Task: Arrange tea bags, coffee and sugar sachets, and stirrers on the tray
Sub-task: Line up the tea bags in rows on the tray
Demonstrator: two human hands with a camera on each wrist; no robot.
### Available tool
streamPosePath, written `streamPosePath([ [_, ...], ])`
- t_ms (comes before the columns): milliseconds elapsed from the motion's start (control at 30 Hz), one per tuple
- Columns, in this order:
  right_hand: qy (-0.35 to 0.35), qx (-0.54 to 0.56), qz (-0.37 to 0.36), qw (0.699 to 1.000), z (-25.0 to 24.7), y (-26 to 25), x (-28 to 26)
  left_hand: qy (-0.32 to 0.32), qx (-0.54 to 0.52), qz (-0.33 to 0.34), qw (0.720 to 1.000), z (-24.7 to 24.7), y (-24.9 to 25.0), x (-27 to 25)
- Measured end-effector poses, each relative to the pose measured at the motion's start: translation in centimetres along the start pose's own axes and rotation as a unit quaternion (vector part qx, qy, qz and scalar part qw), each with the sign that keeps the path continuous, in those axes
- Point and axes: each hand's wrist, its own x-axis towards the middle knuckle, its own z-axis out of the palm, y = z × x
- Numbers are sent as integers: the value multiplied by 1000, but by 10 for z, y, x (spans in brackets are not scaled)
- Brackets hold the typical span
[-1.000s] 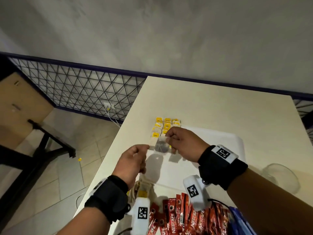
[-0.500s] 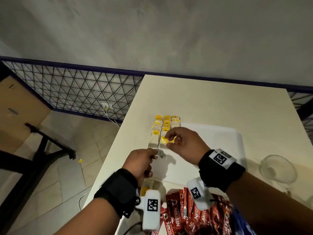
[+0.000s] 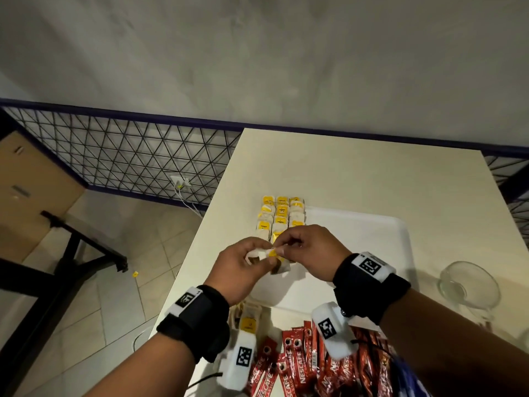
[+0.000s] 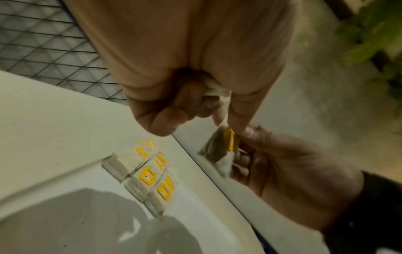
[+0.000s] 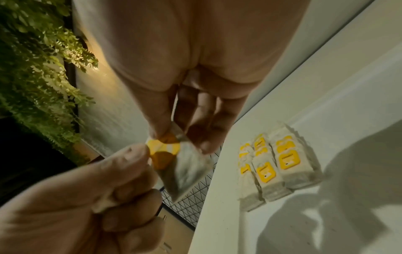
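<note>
Papery square tea bag (image 5: 185, 170) with yellow tag, pinched by both hands (image 3: 274, 253).

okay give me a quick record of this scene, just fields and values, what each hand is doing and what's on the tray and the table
left hand: pinches the tea bag by its yellow tag
right hand: pinches the same tea bag
tea bag position: held above the tray's left part, not set down
tray: white; rows of tea bags at its far left corner
coffee sachets: red, heaped on the table's near edge, off the tray
glass bowl: right of the tray
</note>
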Motion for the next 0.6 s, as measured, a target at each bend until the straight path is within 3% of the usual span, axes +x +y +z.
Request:
streamPosePath([
  [133,22,-32,-33,999,-4,-3,2,15,49,41,998,1,2,8],
  [267,8,-106,-53,993,-5,-5,7,-36,106,57,992,-6,4,13],
  [433,13,-83,-42,996,-2,-2,11,-19,150,74,986,-8,0,24],
  [600,6,-140,-14,990,-8,4,21,-72,229,57,969,-3,-7,39],
])
